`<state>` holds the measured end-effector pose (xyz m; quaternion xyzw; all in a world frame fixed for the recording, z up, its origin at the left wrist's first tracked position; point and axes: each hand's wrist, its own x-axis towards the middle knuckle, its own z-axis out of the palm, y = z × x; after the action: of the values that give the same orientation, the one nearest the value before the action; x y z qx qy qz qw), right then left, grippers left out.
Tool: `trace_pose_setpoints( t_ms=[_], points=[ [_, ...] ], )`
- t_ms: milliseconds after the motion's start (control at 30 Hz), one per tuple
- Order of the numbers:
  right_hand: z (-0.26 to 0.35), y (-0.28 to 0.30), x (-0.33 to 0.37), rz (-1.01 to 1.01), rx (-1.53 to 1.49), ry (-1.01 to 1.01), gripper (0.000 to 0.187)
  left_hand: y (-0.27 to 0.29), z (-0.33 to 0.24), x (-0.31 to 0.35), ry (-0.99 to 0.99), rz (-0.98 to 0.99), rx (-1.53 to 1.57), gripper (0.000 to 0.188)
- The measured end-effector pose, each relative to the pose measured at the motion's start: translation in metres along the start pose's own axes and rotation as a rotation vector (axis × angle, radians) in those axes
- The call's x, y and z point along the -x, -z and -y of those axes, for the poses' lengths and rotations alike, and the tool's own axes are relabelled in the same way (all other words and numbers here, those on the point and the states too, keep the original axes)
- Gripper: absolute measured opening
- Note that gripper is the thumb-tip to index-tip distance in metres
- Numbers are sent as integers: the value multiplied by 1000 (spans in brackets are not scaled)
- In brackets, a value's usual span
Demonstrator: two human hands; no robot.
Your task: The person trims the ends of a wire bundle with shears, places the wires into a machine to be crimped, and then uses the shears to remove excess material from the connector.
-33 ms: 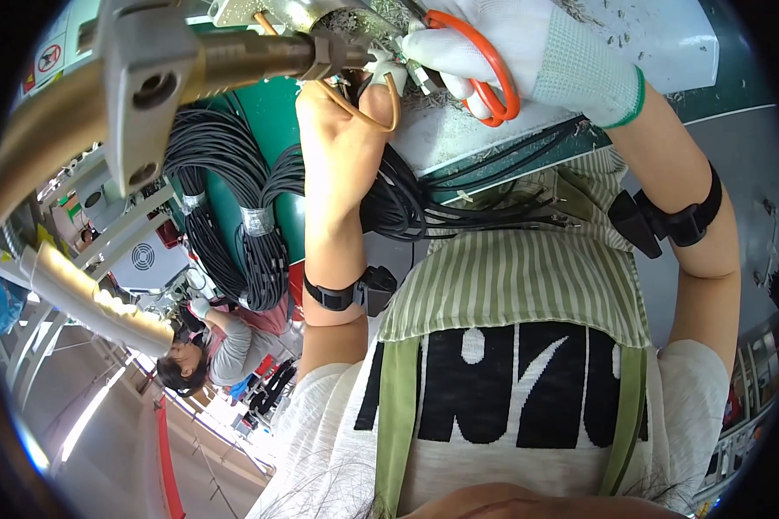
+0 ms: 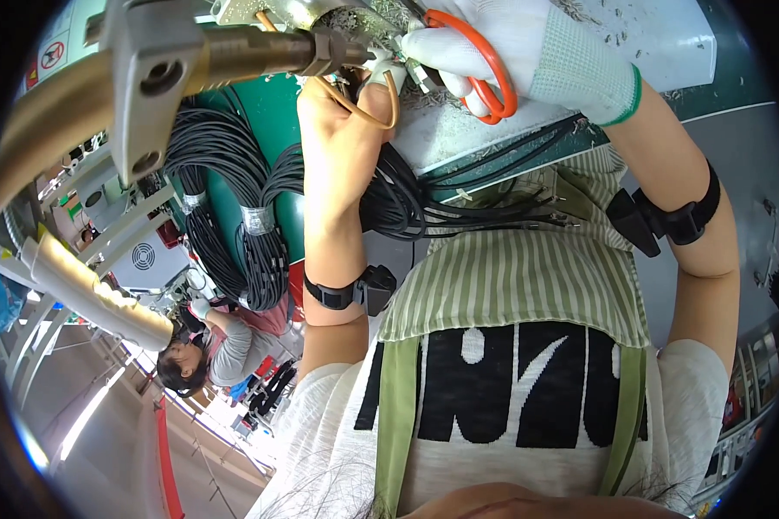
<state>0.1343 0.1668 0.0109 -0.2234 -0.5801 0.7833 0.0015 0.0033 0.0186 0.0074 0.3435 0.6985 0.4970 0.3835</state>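
My left hand [image 2: 342,138] is bare on its back, with white coverings on the fingertips. Its fingers are closed in a pinch beneath a brass-coloured nozzle [image 2: 325,54], and what they hold is hidden. A thin tan curved piece [image 2: 355,114] loops over the thumb side. My right hand [image 2: 528,65], in a white knitted glove with a green cuff, grips scissors with orange-red loop handles [image 2: 496,78]. The loops pass around its fingers, and the blades point away at the top edge. The fingertips of both hands nearly meet among small cut scraps.
Thick bundles of black cable [image 2: 221,164] lie on the green table [image 2: 286,112] to the left. More cable ends [image 2: 528,212] reach over my striped apron. A white sheet [image 2: 658,48] strewn with clippings lies under my right hand. Another person [image 2: 234,350] works at far left.
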Motion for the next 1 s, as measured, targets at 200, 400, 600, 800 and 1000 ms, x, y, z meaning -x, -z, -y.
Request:
trace_pose_setpoints(
  t_ms=[200, 400, 600, 800, 1000],
  points=[
    [-6, -9, 12, -30, 113, 136, 26, 5, 1, 11, -4, 26, 76, 12],
    [-4, -16, 25, -67, 66, 198, 27, 11, 8, 11, -69, 43, 55, 12],
    [-10, -9, 27, -82, 132, 226, 27, -6, -8, 16, -44, 14, 82, 10],
    [-25, 13, 20, -165, 377, 357, 35, -35, -23, 13, 75, -83, 154, 8],
    [-28, 35, 19, -303, 472, 530, 33, -51, -20, -2, 68, -103, 146, 14]
  ],
)
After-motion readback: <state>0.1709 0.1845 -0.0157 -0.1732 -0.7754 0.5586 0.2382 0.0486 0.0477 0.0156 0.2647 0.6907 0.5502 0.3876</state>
